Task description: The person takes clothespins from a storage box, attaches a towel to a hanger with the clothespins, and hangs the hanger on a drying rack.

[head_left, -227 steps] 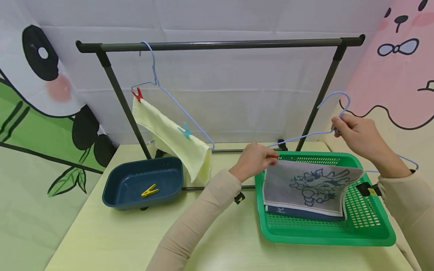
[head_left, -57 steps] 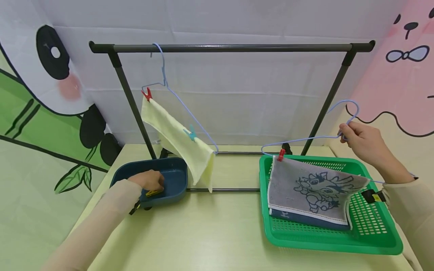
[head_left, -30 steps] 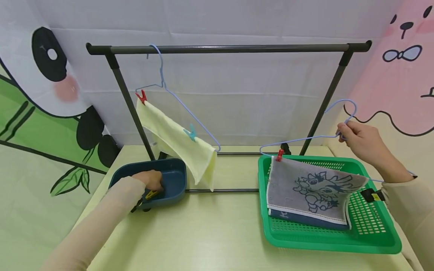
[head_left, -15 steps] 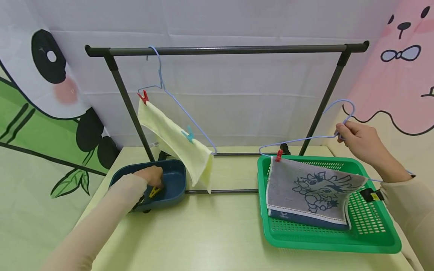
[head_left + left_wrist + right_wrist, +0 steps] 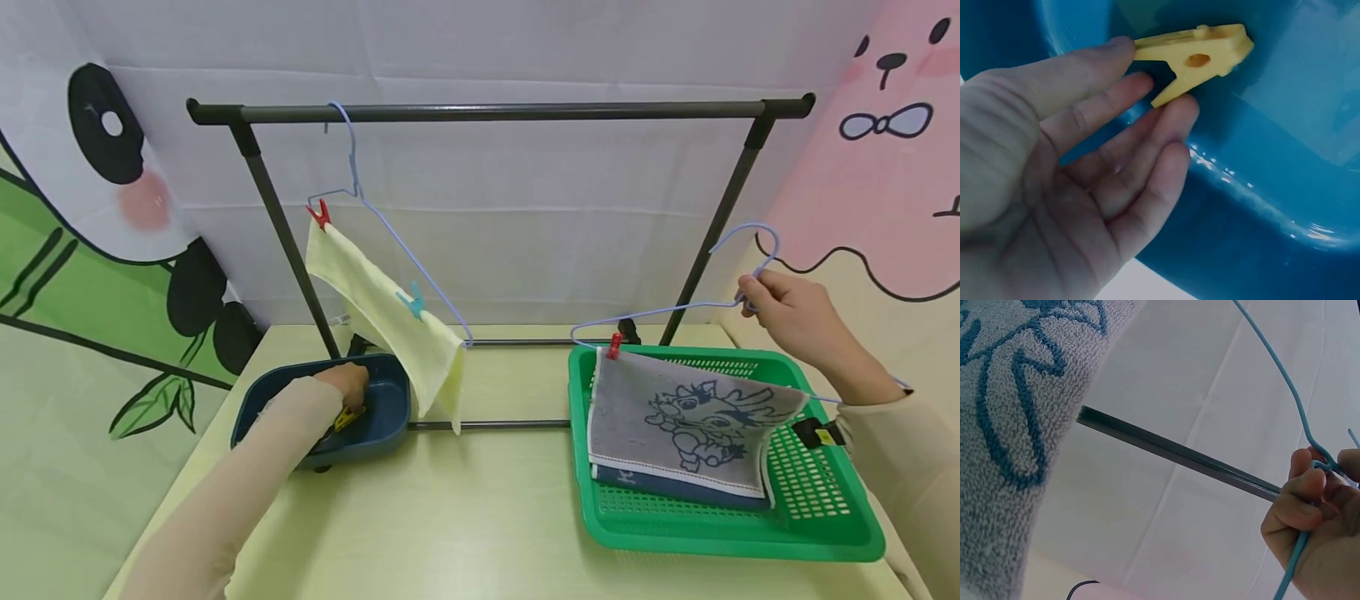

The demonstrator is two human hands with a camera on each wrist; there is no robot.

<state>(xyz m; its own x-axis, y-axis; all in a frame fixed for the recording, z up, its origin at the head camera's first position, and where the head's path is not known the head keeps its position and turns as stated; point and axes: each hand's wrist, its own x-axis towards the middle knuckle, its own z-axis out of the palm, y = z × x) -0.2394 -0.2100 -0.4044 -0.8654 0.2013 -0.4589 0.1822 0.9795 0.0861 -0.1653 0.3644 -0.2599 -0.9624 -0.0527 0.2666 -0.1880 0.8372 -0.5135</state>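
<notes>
Inside the dark blue basin (image 5: 247,398), my left hand (image 5: 347,385) pinches a yellow clothespin (image 5: 1200,55) by its two handle ends, between thumb and fingertips. My right hand (image 5: 797,321) grips a blue wire hanger (image 5: 652,312) at the base of its hook, tilted above the green basket (image 5: 712,543). A red clothespin (image 5: 614,346) fastens one corner of the grey patterned towel (image 5: 690,421) to the hanger's left end. The rest of that towel drapes into the basket, its right corner close to the hanger's lower arm.
Behind stands a black rack (image 5: 495,112). From its left side hangs another blue hanger (image 5: 408,250) with a pale yellow towel (image 5: 375,308), held by a red clothespin (image 5: 320,214) and a light blue clothespin (image 5: 413,301). Bare table (image 5: 465,517) lies between basin and basket.
My left hand has left the grey towel's corner, where the red clothespin stays, and moved left into the basin, onto the yellow clothespin. My right hand still holds the hanger, slightly lower.
</notes>
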